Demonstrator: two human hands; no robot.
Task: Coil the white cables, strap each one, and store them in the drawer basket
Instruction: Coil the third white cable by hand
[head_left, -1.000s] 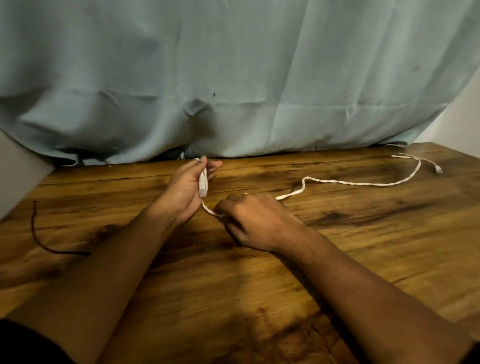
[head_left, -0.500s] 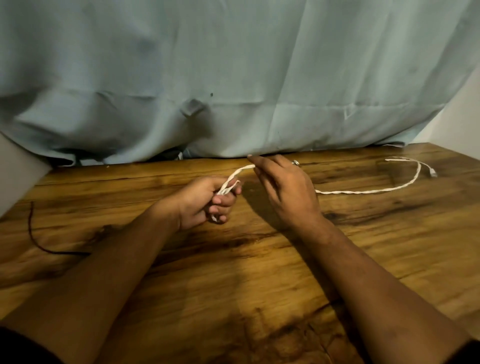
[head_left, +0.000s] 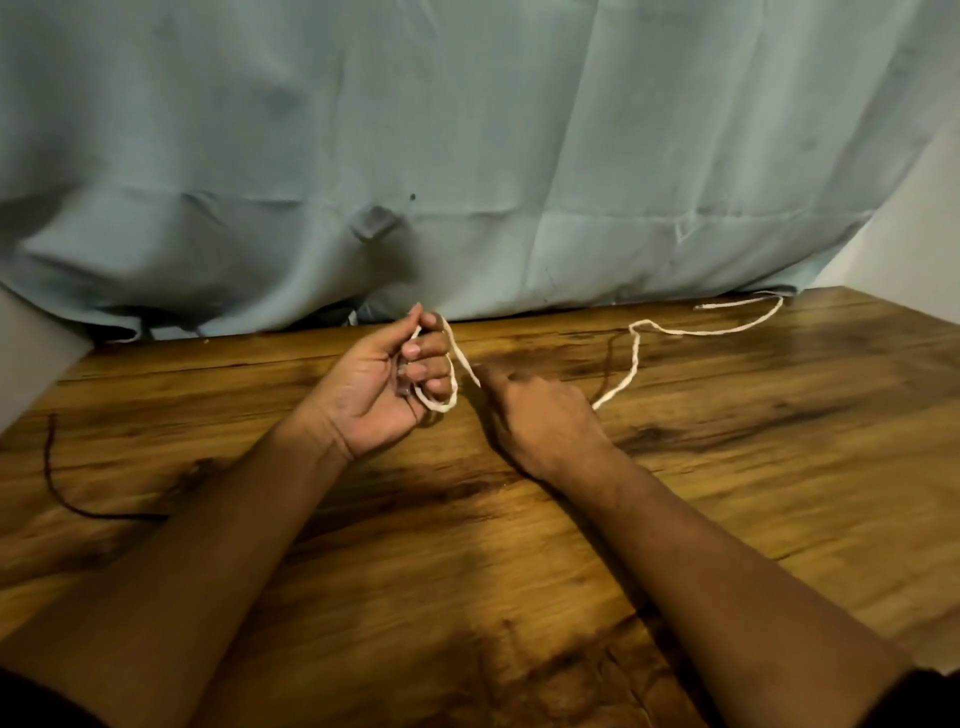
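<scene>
Head view. The left hand (head_left: 379, 387) is raised just above the middle of the wooden table (head_left: 779, 467), close to its far edge, palm turned toward the camera. Its fingers (head_left: 426, 364) are curled shut around the first turns of the white cable (head_left: 635, 358); one small loop hangs out below the fingertips and a strand passes over the top of the hand. The right hand (head_left: 535, 410) sits just beside it, knuckles up, closed on the same cable. The strand enters the grip from the left hand and leaves on the far side. Whether it is pinched or merely guided cannot be told, as the fingertips are hidden.

From the right hand the cable runs loose across the table toward the far right corner, with one sharp kink midway. Its free end lies near the hem of the pale blue curtain (head_left: 467, 156) that hangs along the far edge. A thin dark cord (head_left: 57, 478) lies at the left edge, well apart from the hands.

Step in hand: coiling the first cable, at an early stage; most of its length is still uncoiled. No strap, drawer or basket is visible.

Next move, as a judgement: the right hand draws in slack and lays another turn over the left-hand fingers. The kink should be straightened as it arrives, so that the turns lie even.
</scene>
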